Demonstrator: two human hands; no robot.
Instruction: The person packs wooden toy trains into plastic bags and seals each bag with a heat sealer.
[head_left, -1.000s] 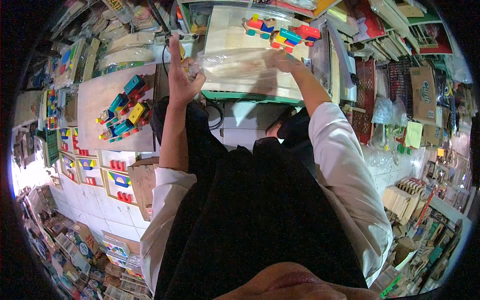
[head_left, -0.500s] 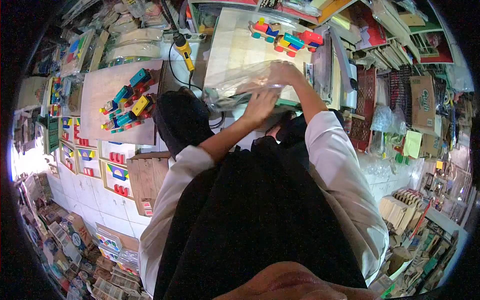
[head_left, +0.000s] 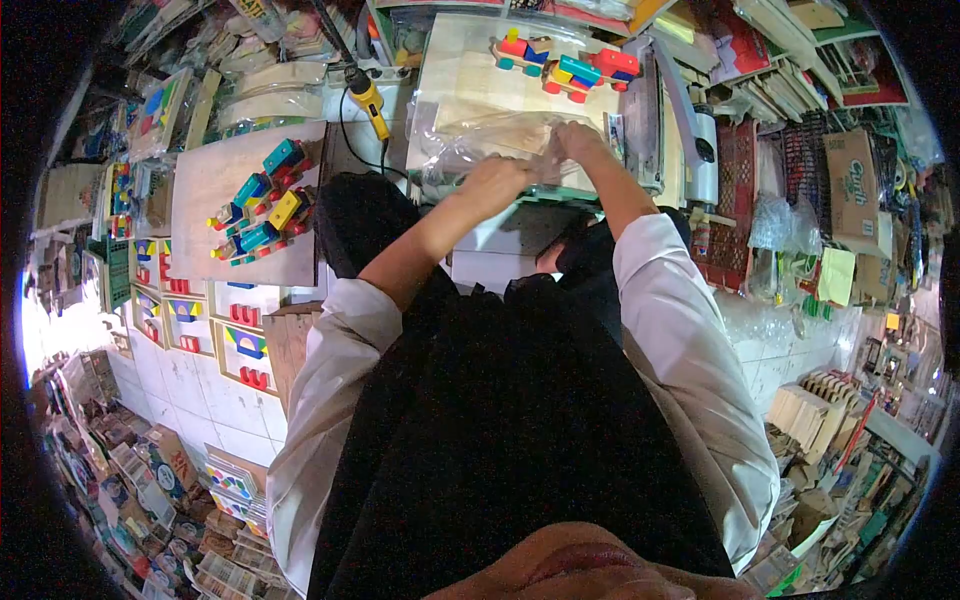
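Packed shelves (head_left: 872, 100) crowd the room around your table (head_left: 465, 60), where clear plastic (head_left: 455, 148) lies crumpled along the near edge. Your right hand (head_left: 582, 142) looks closed on its gathered end; your left hand (head_left: 497, 183) is at the near side, fingertips hidden, so whether it grips or merely presses cannot be told. Beyond the plastic, apart from both hands, a toy train (head_left: 568, 74) stands near the table's far side. If you tug hard against a pinned edge, the plastic could split; a loose fold swept forward could catch the train and tip it. Shifting your left leg (head_left: 365, 225) could snag the yellow tool (head_left: 368, 105) by its cord (head_left: 342, 118).
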